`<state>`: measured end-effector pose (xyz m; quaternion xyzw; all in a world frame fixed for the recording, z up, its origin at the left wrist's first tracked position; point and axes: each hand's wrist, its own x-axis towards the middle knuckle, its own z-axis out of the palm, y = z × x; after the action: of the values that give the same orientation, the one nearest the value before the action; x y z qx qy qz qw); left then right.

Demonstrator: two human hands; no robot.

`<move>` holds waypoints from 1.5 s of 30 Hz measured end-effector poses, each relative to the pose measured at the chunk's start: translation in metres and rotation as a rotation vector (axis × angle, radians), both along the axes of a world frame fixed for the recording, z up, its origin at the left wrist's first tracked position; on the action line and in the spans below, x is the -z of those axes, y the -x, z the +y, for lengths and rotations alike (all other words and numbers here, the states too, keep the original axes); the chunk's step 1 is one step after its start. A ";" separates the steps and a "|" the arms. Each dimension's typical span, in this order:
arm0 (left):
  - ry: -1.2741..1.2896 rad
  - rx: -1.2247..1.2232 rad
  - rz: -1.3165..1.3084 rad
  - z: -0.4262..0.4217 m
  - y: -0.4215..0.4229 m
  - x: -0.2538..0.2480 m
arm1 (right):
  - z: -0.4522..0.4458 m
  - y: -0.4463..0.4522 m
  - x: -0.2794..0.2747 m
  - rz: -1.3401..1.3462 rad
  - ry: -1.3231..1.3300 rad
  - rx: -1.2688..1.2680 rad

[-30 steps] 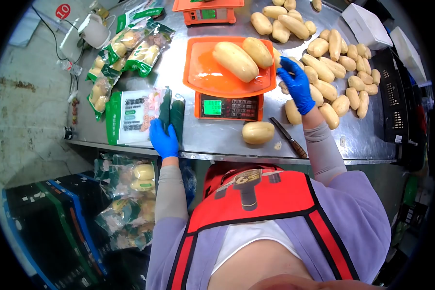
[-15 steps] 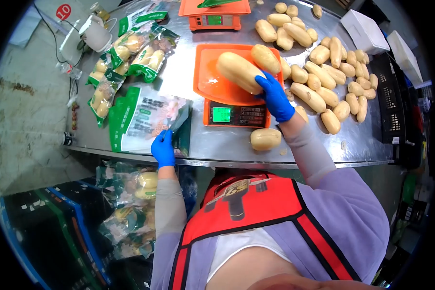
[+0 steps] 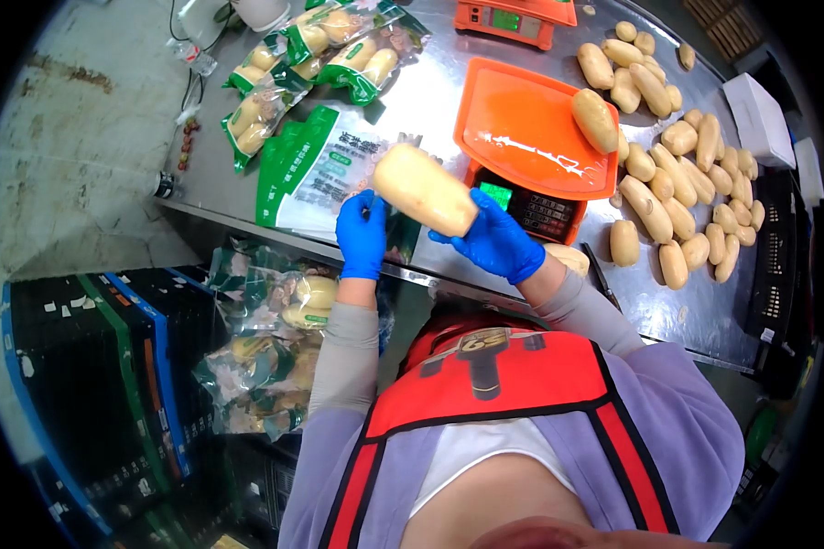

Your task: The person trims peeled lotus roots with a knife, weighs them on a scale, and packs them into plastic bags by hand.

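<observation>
A thick pale root [image 3: 421, 188] is held in the centre of the frame, slanted, its lower right end grasped by the gloved right hand [image 3: 499, 242]. At the centre left, the left hand [image 3: 361, 240] is placed with bent fingers beside the near edge of a printed bag [image 3: 316, 169]; whether the bag is pinched cannot be told. The root looks stiff and fairly heavy, and its smooth skin may be slippery if damp. It would best be cradled from below near its middle, since it could tip if borne by one end. The thin bag seems limp and is better taken by its edge.
</observation>
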<state>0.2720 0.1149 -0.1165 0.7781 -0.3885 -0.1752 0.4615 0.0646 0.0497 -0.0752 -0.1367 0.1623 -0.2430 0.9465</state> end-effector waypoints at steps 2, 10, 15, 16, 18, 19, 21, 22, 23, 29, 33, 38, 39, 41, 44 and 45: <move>0.091 -0.063 0.154 -0.002 -0.006 0.004 | 0.002 -0.003 0.006 0.167 0.118 -0.042; 0.094 0.159 -0.075 0.007 0.006 -0.025 | 0.007 -0.011 0.033 0.533 0.575 0.051; 0.247 0.259 -0.184 0.001 0.020 -0.035 | 0.010 -0.019 0.029 0.630 1.278 0.187; 0.277 0.261 -0.108 0.001 0.021 -0.039 | 0.006 -0.014 0.021 0.636 1.502 0.102; 0.299 0.271 -0.038 0.000 0.024 -0.047 | -0.003 -0.015 0.008 0.693 1.604 0.004; 0.302 0.282 -0.036 0.002 0.026 -0.044 | -0.008 -0.017 0.007 0.720 1.617 -0.034; 0.269 0.257 0.140 0.004 0.032 -0.035 | -0.013 -0.024 0.024 0.607 1.290 -0.022; 0.242 0.311 -0.002 0.005 0.034 -0.037 | -0.014 -0.027 0.034 0.480 0.965 -0.018; 0.245 0.315 0.003 0.006 0.037 -0.037 | -0.012 -0.029 0.036 0.486 0.966 -0.016; 0.279 0.481 -0.225 0.008 0.057 -0.073 | 0.000 -0.038 0.036 0.271 0.774 0.160; 0.294 0.529 -0.213 0.003 0.060 -0.083 | -0.021 -0.051 0.051 0.483 1.637 0.364; 0.266 0.696 -0.088 0.008 0.082 -0.076 | -0.013 -0.065 0.084 -0.229 -0.077 0.027; 0.316 0.734 -0.094 0.008 0.079 -0.078 | -0.009 -0.061 0.081 -0.232 -0.099 -0.013; 0.289 0.628 0.025 0.020 0.067 -0.074 | -0.009 -0.059 0.064 -0.145 0.011 -0.053; 0.396 0.037 0.224 0.030 0.043 -0.055 | -0.016 -0.061 0.058 -0.006 0.299 -0.101; 0.344 -0.247 0.403 0.032 0.030 -0.047 | -0.020 -0.063 0.057 0.036 0.398 -0.112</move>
<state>0.2424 0.1474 -0.0691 0.6794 -0.2153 -0.2003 0.6723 0.1273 0.0294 -0.1322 -0.3344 0.1202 -0.2146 0.9098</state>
